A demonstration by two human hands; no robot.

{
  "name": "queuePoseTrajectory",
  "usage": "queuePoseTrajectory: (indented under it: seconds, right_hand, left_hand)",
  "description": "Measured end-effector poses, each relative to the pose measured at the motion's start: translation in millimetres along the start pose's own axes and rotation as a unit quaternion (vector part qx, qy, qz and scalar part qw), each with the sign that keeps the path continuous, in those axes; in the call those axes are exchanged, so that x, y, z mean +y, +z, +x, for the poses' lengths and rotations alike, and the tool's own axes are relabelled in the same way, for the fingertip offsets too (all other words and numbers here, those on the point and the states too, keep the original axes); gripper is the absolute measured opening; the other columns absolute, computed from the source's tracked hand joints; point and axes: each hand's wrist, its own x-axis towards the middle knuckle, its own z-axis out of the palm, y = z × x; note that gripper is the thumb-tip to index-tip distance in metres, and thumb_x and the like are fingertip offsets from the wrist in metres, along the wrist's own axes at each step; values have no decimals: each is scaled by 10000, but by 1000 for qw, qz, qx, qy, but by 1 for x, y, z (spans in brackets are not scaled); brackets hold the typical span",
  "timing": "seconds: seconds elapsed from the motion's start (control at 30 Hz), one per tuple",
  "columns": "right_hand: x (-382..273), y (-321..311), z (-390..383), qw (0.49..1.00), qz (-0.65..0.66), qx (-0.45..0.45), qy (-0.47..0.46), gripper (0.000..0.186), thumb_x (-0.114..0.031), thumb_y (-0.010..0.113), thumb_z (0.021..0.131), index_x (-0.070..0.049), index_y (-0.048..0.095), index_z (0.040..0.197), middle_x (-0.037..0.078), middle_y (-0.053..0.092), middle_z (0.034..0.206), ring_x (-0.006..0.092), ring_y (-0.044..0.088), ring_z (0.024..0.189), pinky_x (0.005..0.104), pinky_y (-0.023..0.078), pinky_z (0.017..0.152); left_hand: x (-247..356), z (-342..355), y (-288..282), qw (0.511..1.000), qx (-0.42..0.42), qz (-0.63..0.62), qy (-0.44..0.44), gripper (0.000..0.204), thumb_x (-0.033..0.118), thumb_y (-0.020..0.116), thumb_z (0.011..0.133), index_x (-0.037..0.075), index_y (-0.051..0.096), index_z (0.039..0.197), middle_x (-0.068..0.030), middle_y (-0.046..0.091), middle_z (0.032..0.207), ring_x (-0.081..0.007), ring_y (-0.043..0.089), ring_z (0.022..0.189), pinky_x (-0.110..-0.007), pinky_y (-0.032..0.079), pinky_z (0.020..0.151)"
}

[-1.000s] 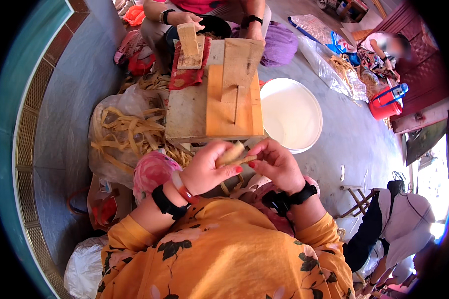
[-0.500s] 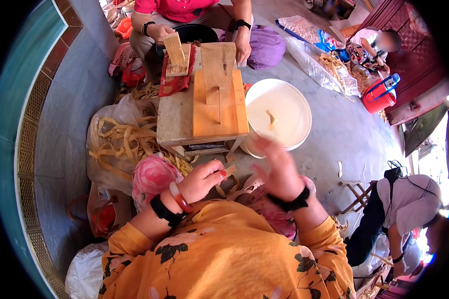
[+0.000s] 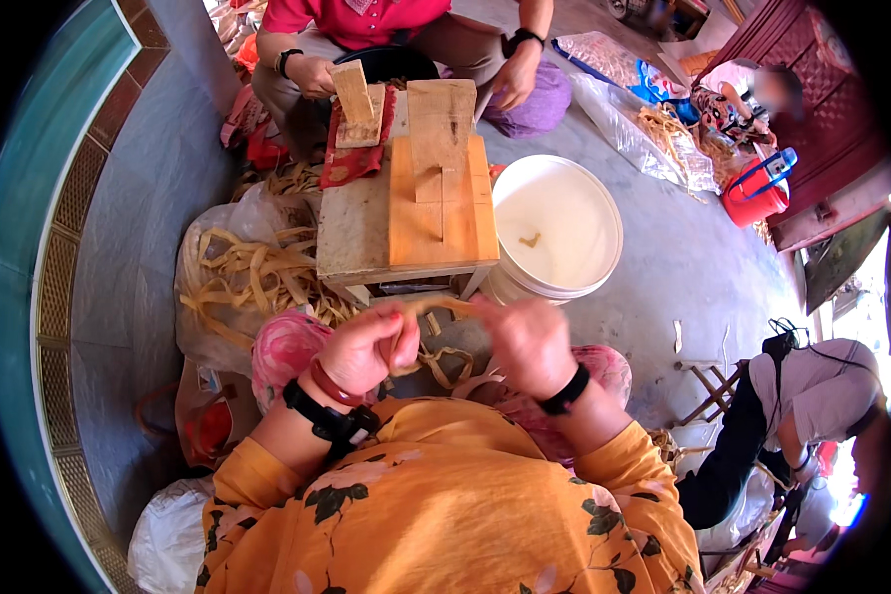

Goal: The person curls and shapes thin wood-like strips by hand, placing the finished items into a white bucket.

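Left hand [image 3: 361,348] closed on one end of a tan strip [image 3: 441,302], a worker in a floral yellow-orange top [image 3: 455,495] sits with both hands raised above the lap. Right hand [image 3: 527,346], blurred, is curled on the strip's other end, though the exact placement of its fingers cannot be made out. The strip spans the space between the two hands, just in front of a low table [image 3: 351,233]. On the table, an orange-toned board [image 3: 418,238] carries an upright wooden plate [image 3: 441,109], beside a red cloth [image 3: 338,173] bearing a wooden block [image 3: 354,91]. Across the table, a co-worker's hand [image 3: 313,74] is at the block. To the table's right stands a white bucket [image 3: 564,203] with a small tan piece [image 3: 531,240] inside; to its left, a clear plastic bag [image 3: 200,322] lies beneath a tangle of tan strips [image 3: 257,272]. Purple fabric [image 3: 537,107] is bundled beyond the bucket.
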Motion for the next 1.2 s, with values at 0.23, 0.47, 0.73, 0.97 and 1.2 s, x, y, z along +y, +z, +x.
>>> queuePoseTrajectory:
  seconds: [0.23,0.47,0.73,0.97,1.2]
  right_hand:
    - [-27,14,-11,933,346,-56,88,306,53,601,738,-72,619,1016,77,640,774,301,618,698,359,501,638]
    - [-31,27,-8,891,370,-31,261,139,-60,611,883,-20,597,1015,67,641,821,142,592,689,283,468,625]
    - [-16,22,3,640,622,-115,436,186,-38,594,874,-33,563,1057,32,606,868,88,545,684,225,433,597]
    - [-29,28,7,954,214,3,209,323,115,592,698,-13,516,984,168,563,905,322,584,793,370,488,672]
    - [-34,24,8,918,350,-1,187,178,41,638,776,-18,549,919,153,582,819,328,592,749,368,485,651]
  left_hand:
    - [-6,7,31,624,-26,750,216,321,-12,524,773,24,602,1082,-115,596,904,-307,566,831,-381,462,748]
    - [-14,-3,10,970,9,208,-123,220,114,505,964,42,435,1161,-32,570,941,-62,504,777,-212,408,648]
    - [-20,5,29,626,65,727,274,360,-37,667,739,56,551,1067,-145,626,891,-348,615,805,-401,500,688]
    - [-32,3,-12,989,37,139,-34,124,68,627,901,35,568,1005,4,557,1047,-91,523,924,-240,431,833]
    - [-29,5,1,943,121,273,146,118,57,662,880,9,616,978,-6,580,1001,-75,557,873,-224,475,769]
